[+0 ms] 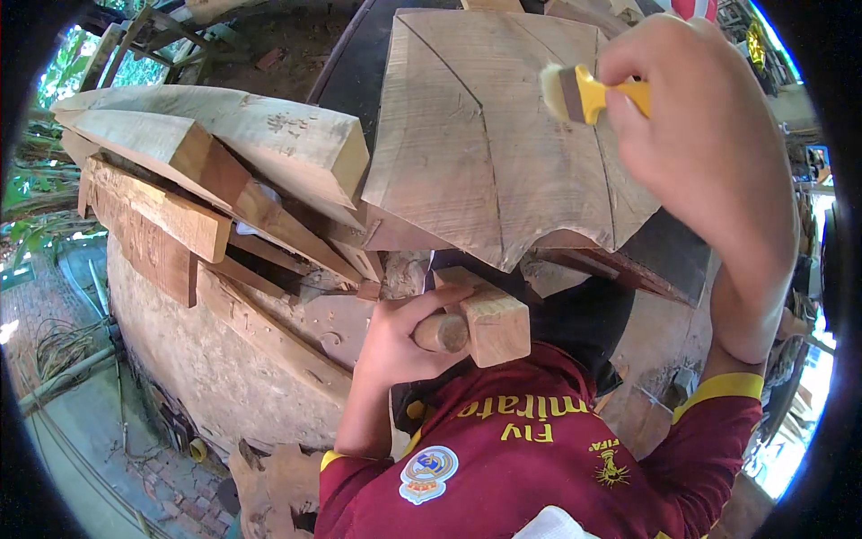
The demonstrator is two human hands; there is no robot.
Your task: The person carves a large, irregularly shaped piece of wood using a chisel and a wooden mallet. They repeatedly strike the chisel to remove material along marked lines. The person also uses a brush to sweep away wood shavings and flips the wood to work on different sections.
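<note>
My right hand grips a small brush with a yellow handle and pale bristles, over the upper right of a large wooden slab. The slab has dark lines on its face and an irregular lower edge. Below it, my left hand is closed around a round wooden piece, its end facing up toward me, beside a squared wooden block. Whether these two pieces are joined, I cannot tell.
Long shaped timbers and boards are piled at the left on a pale, worn worktop. A dark panel lies under the slab's right side. Wood scraps are at lower left; a paved floor shows beyond.
</note>
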